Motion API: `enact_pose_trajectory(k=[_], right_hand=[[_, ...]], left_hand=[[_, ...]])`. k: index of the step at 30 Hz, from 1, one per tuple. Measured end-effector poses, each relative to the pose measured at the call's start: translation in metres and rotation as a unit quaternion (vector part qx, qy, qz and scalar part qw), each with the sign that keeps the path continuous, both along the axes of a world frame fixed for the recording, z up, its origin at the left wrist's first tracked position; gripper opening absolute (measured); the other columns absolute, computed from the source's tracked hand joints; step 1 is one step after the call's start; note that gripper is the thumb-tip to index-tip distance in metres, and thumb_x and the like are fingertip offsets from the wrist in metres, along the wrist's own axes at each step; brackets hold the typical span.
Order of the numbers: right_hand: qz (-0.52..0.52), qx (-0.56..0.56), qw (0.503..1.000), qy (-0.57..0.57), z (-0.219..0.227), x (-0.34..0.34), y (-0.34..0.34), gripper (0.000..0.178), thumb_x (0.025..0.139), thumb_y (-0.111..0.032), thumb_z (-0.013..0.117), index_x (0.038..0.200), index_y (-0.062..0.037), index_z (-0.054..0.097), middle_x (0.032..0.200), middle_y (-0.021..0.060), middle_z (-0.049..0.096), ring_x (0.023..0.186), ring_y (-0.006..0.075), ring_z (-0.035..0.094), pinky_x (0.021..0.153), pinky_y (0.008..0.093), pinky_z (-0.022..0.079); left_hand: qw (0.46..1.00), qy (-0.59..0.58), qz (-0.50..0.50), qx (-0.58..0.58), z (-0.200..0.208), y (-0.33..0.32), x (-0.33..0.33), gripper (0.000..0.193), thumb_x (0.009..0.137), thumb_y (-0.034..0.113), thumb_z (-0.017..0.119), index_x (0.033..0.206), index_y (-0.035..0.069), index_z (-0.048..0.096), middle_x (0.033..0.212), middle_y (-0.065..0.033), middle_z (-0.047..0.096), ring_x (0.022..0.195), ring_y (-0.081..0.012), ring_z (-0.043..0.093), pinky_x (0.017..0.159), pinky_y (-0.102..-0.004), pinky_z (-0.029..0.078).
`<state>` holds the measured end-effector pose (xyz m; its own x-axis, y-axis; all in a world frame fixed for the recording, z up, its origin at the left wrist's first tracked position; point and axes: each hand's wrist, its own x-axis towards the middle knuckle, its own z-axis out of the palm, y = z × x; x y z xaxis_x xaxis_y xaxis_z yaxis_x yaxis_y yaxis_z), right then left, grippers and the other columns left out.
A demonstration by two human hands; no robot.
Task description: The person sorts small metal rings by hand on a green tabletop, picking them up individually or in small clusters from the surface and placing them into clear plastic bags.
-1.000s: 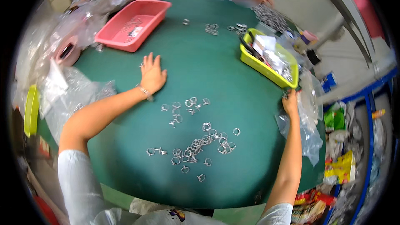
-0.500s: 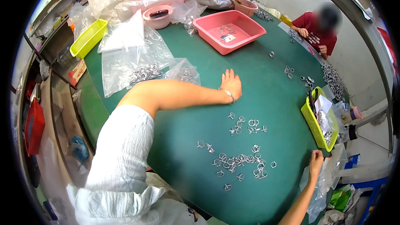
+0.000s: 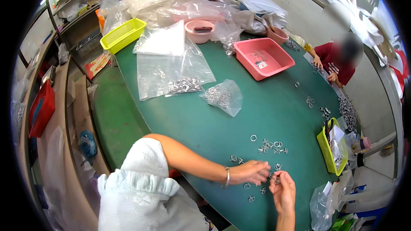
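Head view — metal rings [image 3: 270, 145] just beyond both hands' grip.

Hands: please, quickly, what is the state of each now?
Left hand: fingers curled over small metal rings; grip unclear.
Right hand: pinching a ring, apparently.

The person wears a pale, mint-white top of soft, slightly textured cloth. Its short sleeve [image 3: 143, 167] ends in a gathered, ruffled hem [image 3: 137, 185] high on the upper arm. Below that hem the left arm is bare to the wrist, where a thin silver bangle [image 3: 227, 176] circles it. Beyond the bangle the left hand [image 3: 252, 172] is bare, without gloves. The right hand [image 3: 282, 191] and its forearm are bare too.
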<state>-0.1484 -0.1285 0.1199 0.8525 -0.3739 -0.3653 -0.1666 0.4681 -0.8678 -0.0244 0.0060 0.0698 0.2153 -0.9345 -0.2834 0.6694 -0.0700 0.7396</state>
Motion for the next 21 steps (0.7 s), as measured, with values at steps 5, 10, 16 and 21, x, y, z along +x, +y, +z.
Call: enact_pose_trajectory(k=[5,10,16,21], right_hand=[[0.197,-0.532,0.823,-0.026,0.012,0.019,0.052,0.024,0.083,-0.004,0.058,0.106,0.0011,0.056,0.103,0.0126,0.056,0.095,0.0271,0.054,0.082,0.0335,0.043],[0.144,-0.681,0.713,-0.079,0.024,0.01,0.055,0.027,0.078,-0.001,0.061,0.105,0.0017,0.058,0.106,0.0161,0.056,0.101,0.0325,0.052,0.089,0.0395,0.04],[0.15,-0.612,0.776,0.025,0.008,-0.023,0.046,0.019,0.078,-0.005,0.061,0.096,0.0028,0.061,0.098,0.0173,0.06,0.094,0.0337,0.056,0.084,0.0388,0.044],[0.141,-0.614,0.772,0.077,0.012,-0.038,0.053,0.02,0.087,-0.011,0.053,0.101,0.0015,0.062,0.103,0.019,0.061,0.097,0.0346,0.058,0.087,0.0382,0.044]], left_hand=[[0.961,0.269,0.026,-0.056,-0.012,0.005,-0.001,0.037,0.098,0.029,0.039,0.114,-0.002,0.052,0.102,-0.0094,0.058,0.095,-0.0195,0.057,0.082,-0.0337,0.047],[0.994,0.075,-0.049,-0.059,0.001,0.031,0.068,0.023,0.091,0.012,0.053,0.109,-0.001,0.057,0.081,-0.0034,0.059,0.068,-0.0079,0.053,0.056,-0.0206,0.045],[0.941,-0.12,0.288,-0.131,0.092,0.067,0.201,0.029,0.085,0.0,0.052,0.113,-0.005,0.054,0.094,-0.0068,0.055,0.085,-0.0127,0.054,0.072,-0.0226,0.049],[0.88,0.03,0.454,-0.138,0.09,0.086,0.282,0.03,0.083,-0.011,0.041,0.112,-0.014,0.05,0.094,-0.0168,0.056,0.086,-0.0231,0.056,0.086,-0.034,0.053]])
